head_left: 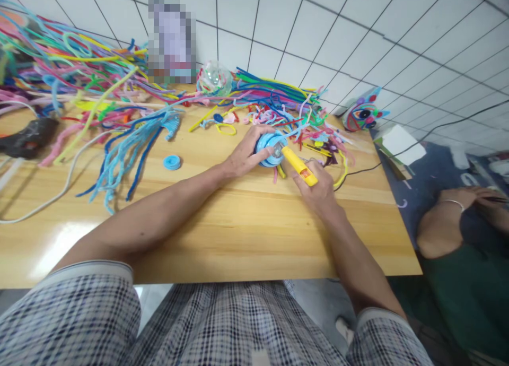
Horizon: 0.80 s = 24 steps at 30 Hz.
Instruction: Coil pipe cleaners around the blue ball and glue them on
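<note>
Toward the middle of the table, my left hand (pixel 254 156) is closed around a round blue pipe-cleaner coil (pixel 262 142). Its thumb lies across the coil's near side. In my right hand (pixel 318 191) is a yellow glue gun (pixel 298 164), its barrel above the fist and its grey tip close to the coil. I cannot tell whether the tip touches it. A black cord trails right from beside that hand. Left of my hands lies a small flat blue coil (pixel 172 162), with a bundle of blue pipe cleaners (pixel 131 143) farther left.
Colourful pipe cleaners (pixel 274 90) cover the table's back edge, beside a clear round container (pixel 214 78). A black glue gun (pixel 29 138) with a white cord lies at far left. A decorated mask-like piece (pixel 361 114) stands back right. Another person's arm (pixel 441 223) is at right.
</note>
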{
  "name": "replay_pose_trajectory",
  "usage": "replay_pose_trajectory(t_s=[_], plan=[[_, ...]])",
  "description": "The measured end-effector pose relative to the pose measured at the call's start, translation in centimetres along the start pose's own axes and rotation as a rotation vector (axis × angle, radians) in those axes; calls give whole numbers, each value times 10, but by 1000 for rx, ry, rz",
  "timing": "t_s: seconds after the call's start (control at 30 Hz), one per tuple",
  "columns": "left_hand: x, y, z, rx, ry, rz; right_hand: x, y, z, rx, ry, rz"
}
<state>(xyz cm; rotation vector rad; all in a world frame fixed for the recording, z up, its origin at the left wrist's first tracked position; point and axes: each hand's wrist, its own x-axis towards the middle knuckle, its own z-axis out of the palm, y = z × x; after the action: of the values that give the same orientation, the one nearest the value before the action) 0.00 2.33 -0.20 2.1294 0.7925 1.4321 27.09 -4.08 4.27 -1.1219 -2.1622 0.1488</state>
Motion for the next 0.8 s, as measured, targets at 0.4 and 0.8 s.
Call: replay_pose_trajectory(t_s=[0.4,0.8], plan=[[1,0,0,1,-2,-32,1,-4,-1,2,13,-1],[1,3,1,-1,2,-52,1,-4,0,-7,-16,35]])
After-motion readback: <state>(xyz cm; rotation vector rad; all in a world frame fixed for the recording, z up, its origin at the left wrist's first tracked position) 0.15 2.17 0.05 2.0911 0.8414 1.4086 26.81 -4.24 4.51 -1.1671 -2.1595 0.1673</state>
